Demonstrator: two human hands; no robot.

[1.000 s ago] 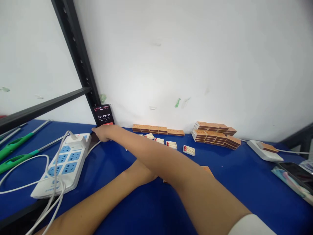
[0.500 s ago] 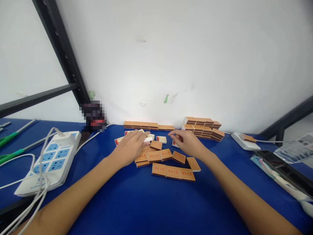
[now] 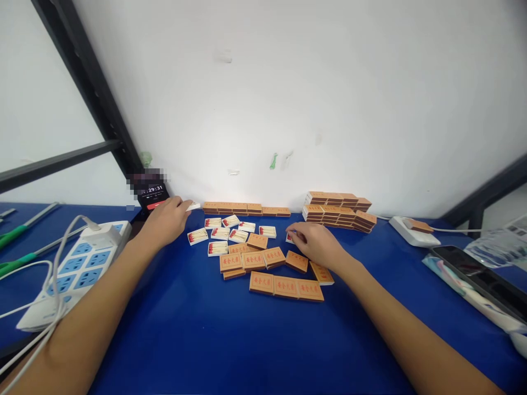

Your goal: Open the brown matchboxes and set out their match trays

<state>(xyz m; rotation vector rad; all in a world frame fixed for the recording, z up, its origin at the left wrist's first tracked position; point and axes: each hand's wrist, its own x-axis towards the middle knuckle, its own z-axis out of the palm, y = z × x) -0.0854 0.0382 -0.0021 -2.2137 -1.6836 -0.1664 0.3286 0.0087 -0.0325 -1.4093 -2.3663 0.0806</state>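
Observation:
My left hand (image 3: 168, 220) is closed on a white matchbox tray (image 3: 192, 206), held up at the far left, near the propped phone. My right hand (image 3: 316, 241) has its fingers closed around another matchbox tray (image 3: 289, 237), mostly hidden under the fingertips, with red match heads showing. Between the hands lie several open trays filled with matches (image 3: 220, 233). Orange matchbox covers (image 3: 253, 260) lie just in front of them, some overlapping. Nearer to me is a row of three orange matchboxes (image 3: 286, 286).
Along the wall run a low row of matchboxes (image 3: 233, 208) and a taller stack (image 3: 337, 211) at the right. A power strip (image 3: 78, 269) with looping white cables lies left. A charger (image 3: 414, 231) and a dark phone (image 3: 477, 280) are at the right on the blue table (image 3: 206, 340).
My left hand has moved left and back with the white tray, uncovering the match-filled trays. My right hand has come down onto the tray beneath it. The view has shifted slightly.

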